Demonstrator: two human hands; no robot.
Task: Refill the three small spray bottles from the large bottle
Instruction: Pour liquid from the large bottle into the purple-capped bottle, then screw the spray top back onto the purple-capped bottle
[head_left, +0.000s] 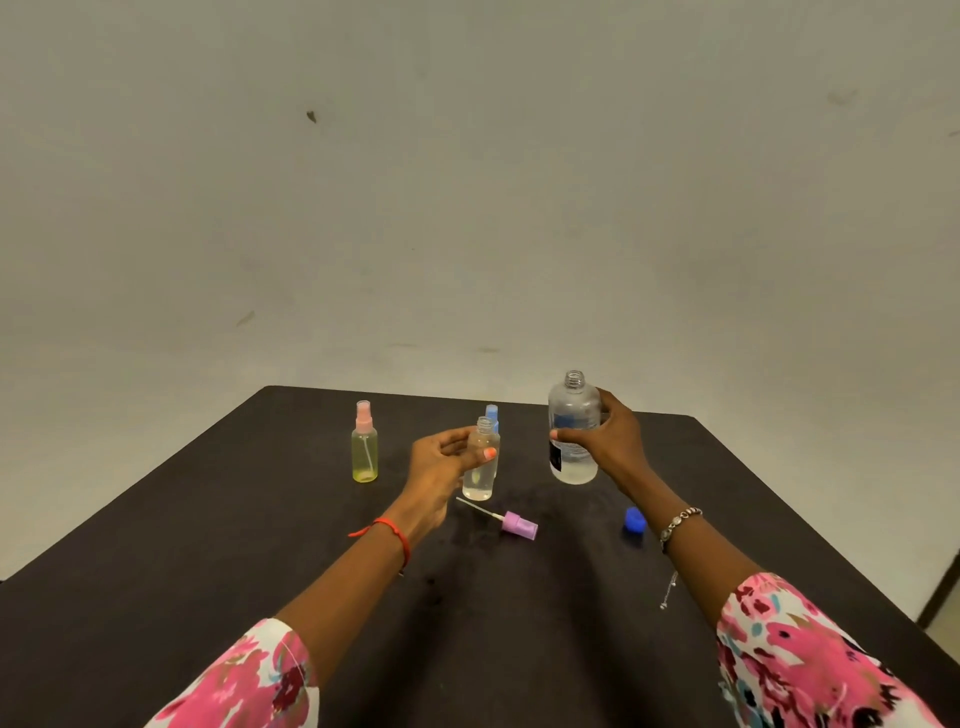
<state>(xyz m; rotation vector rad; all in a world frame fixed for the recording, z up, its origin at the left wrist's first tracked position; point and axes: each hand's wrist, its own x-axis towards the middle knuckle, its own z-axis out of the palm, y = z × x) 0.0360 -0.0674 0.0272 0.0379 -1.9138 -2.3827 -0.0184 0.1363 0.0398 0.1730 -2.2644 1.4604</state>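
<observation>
Plain off-white wall, scuffed in spots, fills the upper frame; below it a dark matte table (249, 519) spreads across the lower half. Just right of centre, the person's right hand (615, 436) wraps its fingers and thumb round a large clear plastic bottle (571, 415). The bottle is upright, its threaded neck uncapped, with a blue and black label on its side and a little clear liquid at its base. At centre, the left hand (441, 457) pinches a small clear spray bottle (480, 467) between thumb and fingers. This one is also upright and open at the neck, with clear liquid low inside. I cannot tell whether either bottle touches the table.

Directly behind the small one, a blue-topped small bottle (492, 415) peeks out. Left of centre stands a small yellow-tinted bottle with a pink spray top (364, 452). A lilac spray head with its white dip tube (514, 522) lies below the clear bottle. A blue screw cap (635, 521) sits lower right, near the right wrist.
</observation>
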